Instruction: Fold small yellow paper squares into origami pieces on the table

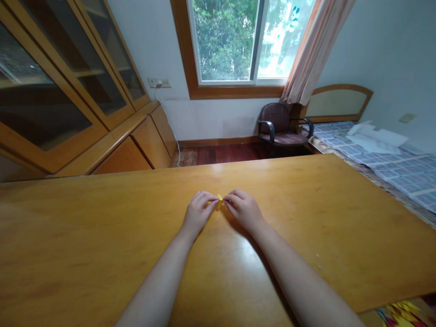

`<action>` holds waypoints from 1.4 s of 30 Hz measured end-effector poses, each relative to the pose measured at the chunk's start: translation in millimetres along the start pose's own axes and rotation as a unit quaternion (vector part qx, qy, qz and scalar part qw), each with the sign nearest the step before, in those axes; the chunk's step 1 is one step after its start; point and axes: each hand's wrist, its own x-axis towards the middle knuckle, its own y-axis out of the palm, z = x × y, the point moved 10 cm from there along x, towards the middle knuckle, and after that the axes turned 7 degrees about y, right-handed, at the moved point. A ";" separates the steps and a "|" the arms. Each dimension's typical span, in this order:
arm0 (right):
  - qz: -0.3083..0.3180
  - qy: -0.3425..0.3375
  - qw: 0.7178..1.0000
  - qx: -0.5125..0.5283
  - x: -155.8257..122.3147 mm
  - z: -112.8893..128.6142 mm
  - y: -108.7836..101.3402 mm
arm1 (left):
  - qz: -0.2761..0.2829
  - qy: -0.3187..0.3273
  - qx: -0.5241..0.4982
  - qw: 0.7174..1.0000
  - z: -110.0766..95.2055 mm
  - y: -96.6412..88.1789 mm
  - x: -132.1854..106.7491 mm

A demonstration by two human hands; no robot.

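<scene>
Both hands meet near the centre of the frame, above a wooden table [102,245] that fills most of the lower half. Between them is a small yellow piece [219,203], held at the fingertips; its exact shape is too small to tell. The left hand [198,211] pinches it from the left, thumb and forefinger pressed together on it, the other fingers curled close behind. The right hand [246,210] pinches it from the right in the same way, thumb below and forefinger above. Both bare forearms run down to the bottom edge.

Teal marks [294,17] show on the right pane of the window [223,41], at the top of the frame; they are too blurred to read as writing. A pink curtain [315,59] hangs beside it. Below the curtain stands a dark red chair [275,119] with black arms. At the right, a bed [402,175] with a checked cover bears crumpled white sheets [376,138]. A glass-doored cabinet [117,156] takes up the upper left, and a white cord [166,117] drops from a socket [165,83] near it. In the lower right corner, past the table's edge, lies something brightly patterned [405,313] in yellow and red, its print too small to read.
</scene>
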 end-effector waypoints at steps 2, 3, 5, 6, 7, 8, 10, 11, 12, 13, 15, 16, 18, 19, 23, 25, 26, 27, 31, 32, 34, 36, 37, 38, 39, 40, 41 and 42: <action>0.002 0.003 1.000 0.001 -0.3 0.3 0.0 | 0.001 -0.007 -0.009 1.000 0.5 0.3 -0.2; 0.003 0.004 1.000 0.000 -0.4 0.5 0.0 | 0.001 -0.011 -0.012 1.000 0.5 0.3 -0.2; 0.005 0.004 1.000 -0.001 -0.5 1.3 0.0 | 0.002 -0.015 -0.015 1.000 0.1 0.3 -0.2; 0.005 0.003 1.000 -0.002 -0.5 1.8 -0.2 | 0.002 -0.016 -0.016 1.000 -0.2 0.2 -0.2; 0.006 0.002 1.000 -0.002 -0.5 2.4 -0.3 | 0.002 -0.018 -0.017 1.000 -0.4 0.1 -0.3; 0.007 0.001 1.000 -0.001 -0.5 2.9 -0.5 | 0.002 -0.019 -0.018 1.000 -0.5 0.1 -0.4; 0.009 -0.001 1.000 0.002 -0.5 3.8 -0.5 | 0.003 -0.023 -0.022 0.999 -0.2 0.6 -0.7; 0.010 -0.002 1.000 0.003 -0.5 4.1 -0.4 | 0.004 -0.024 -0.023 0.999 -0.1 0.9 -0.9; 0.010 -0.002 1.000 0.004 -0.5 4.3 -0.2 | 0.005 -0.024 -0.022 0.999 -0.2 1.2 -1.0; 0.011 -0.003 1.000 0.005 -0.6 4.3 0.0 | 0.006 -0.024 -0.022 0.999 -0.4 1.3 -1.0; 0.010 -0.002 1.000 0.006 -0.8 3.9 0.4 | 0.007 -0.022 -0.022 0.999 -1.0 1.6 -0.9; 0.010 -0.002 1.000 0.005 -0.9 3.5 0.6 | 0.008 -0.021 -0.023 0.999 -1.3 1.8 -0.8; 0.009 -0.002 1.000 0.006 -1.1 2.8 1.0 | 0.012 -0.018 -0.024 0.999 -1.9 2.5 -0.6; 0.009 -0.002 1.000 0.007 -1.1 2.6 1.2 | 0.014 -0.018 -0.024 0.999 -2.1 2.8 -0.6; 0.015 -0.004 1.000 0.017 -0.8 3.3 1.9 | 0.022 -0.019 -0.025 0.999 -1.9 4.5 -1.3; 0.016 -0.005 1.000 0.022 -0.6 4.2 1.8 | 0.026 -0.018 -0.024 0.999 -2.0 5.4 -1.7; 0.016 -0.005 1.000 0.024 -0.5 4.5 1.6 | 0.028 -0.018 -0.023 0.999 -2.2 5.8 -1.9; 0.015 -0.005 1.000 0.025 -0.5 4.9 1.4 | 0.028 -0.017 -0.022 0.999 -2.4 6.0 -1.9; 0.009 -0.006 1.000 0.026 -0.6 6.3 0.0 | 0.030 -0.015 -0.016 0.999 -3.3 5.9 -1.6; 0.008 -0.006 1.000 0.025 -0.6 6.5 -0.5 | 0.030 -0.014 -0.013 0.999 -3.6 5.7 -1.5; 0.006 -0.006 1.000 0.026 -0.6 7.1 -1.2 | 0.032 -0.012 -0.009 0.999 -4.1 5.8 -1.4; 0.005 -0.006 1.000 0.025 -0.6 7.6 -1.6 | 0.035 -0.010 -0.007 0.999 -4.6 6.1 -1.4; 0.005 -0.007 1.000 0.025 -0.6 7.9 -1.6 | 0.036 -0.010 -0.007 0.999 -4.7 6.2 -1.5; 0.005 -0.007 1.000 0.023 -0.7 8.2 -1.5 | 0.036 -0.010 -0.007 0.999 -4.6 6.3 -1.5; 0.004 -0.008 1.000 0.022 -0.7 8.5 -1.6 | 0.037 -0.010 -0.007 0.999 -4.6 6.3 -1.5; 0.003 -0.008 1.000 0.021 -0.7 8.7 -1.7 | 0.036 -0.010 -0.006 0.999 -4.7 6.2 -1.4; 0.001 -0.009 1.000 0.020 -0.7 9.0 -1.8 | 0.035 -0.009 -0.006 0.999 -4.8 6.0 -1.4; 0.000 -0.009 1.000 0.020 -0.7 9.1 -2.0 | 0.034 -0.007 -0.006 0.999 -4.9 5.8 -1.4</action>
